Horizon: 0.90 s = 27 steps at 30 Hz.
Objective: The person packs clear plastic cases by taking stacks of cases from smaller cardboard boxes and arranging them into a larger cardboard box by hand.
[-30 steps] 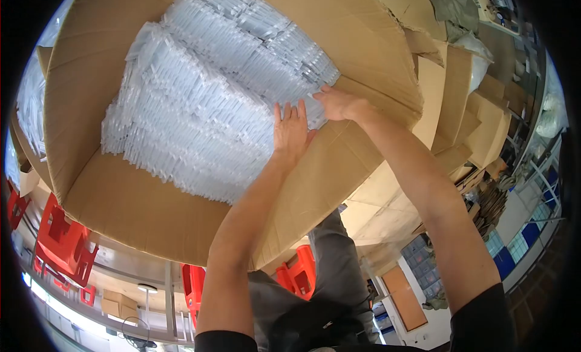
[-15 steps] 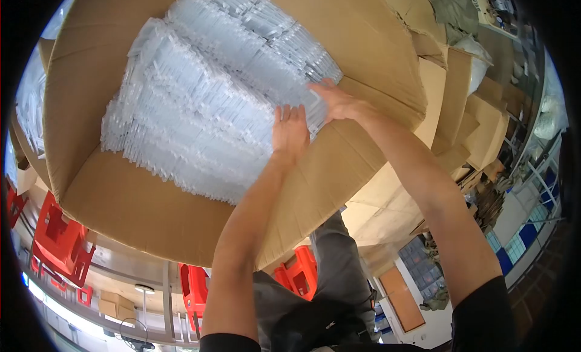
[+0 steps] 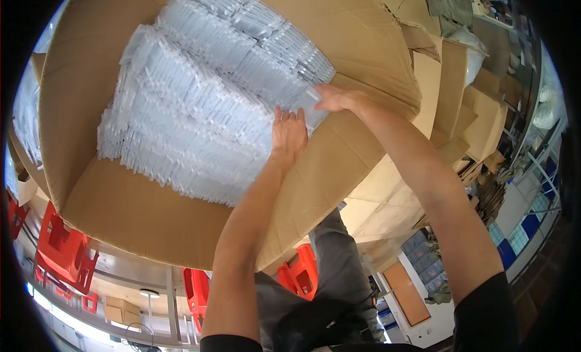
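I see clear packs (image 3: 200,110) in tight rows inside the open carton (image 3: 145,200). Left hand (image 3: 289,135) is back-up on the packs, fingers slightly spread and bent, nothing gripped that I can make out. Right hand (image 3: 338,99) is just beside it, fingertips at the packs' edge near the carton wall; can't tell if it's gripping. Red stool (image 3: 63,246) outside the carton.

No text can be read. A small white mark is seen on the black cloth (image 3: 308,323) at the waist, too small to be deciphered. Dark marks are seen on a pale item (image 3: 478,4) at upper right, too blurred to be made out.
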Tool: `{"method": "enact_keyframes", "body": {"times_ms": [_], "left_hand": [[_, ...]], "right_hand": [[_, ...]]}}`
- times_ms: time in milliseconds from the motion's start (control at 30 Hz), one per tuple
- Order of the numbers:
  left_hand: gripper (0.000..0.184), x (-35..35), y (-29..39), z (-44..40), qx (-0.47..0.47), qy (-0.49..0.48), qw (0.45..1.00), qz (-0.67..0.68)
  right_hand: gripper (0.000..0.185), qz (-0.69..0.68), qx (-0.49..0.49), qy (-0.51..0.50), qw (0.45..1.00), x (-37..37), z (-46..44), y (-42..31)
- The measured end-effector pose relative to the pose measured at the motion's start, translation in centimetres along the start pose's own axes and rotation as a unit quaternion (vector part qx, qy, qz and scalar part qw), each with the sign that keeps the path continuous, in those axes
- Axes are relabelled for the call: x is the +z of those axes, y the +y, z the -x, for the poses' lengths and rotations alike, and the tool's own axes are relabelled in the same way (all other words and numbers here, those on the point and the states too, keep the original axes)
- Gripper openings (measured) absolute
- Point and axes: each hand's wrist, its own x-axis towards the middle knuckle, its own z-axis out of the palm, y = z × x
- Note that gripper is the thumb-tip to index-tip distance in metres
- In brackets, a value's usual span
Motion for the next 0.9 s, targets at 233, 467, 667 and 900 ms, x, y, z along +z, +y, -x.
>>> {"method": "enact_keyframes", "body": {"times_ms": [233,467,667,900], "left_hand": [[0.035,-1.3,0.8,0.4,-0.011,-0.008,0.998,-0.061],[0.044,0.4,0.9,0.2,0.002,0.013,0.998,-0.054],[0.048,-1.1,1.4,0.1,-0.011,-0.021,0.999,-0.032],[0.050,0.6,1.3,-0.4,-0.030,-0.003,0.999,-0.014]], "right_hand": [[0.052,-0.050,-0.010,-0.025,0.998,-1.2,0.5,0.5],[0.052,0.007,0.039,-0.095,0.995,0.0,-1.3,2.1],[0.069,-0.002,0.052,-0.088,0.995,-0.8,0.1,-0.6],[0.072,-0.015,0.070,-0.140,0.988,-3.1,2.5,-3.3]]}}
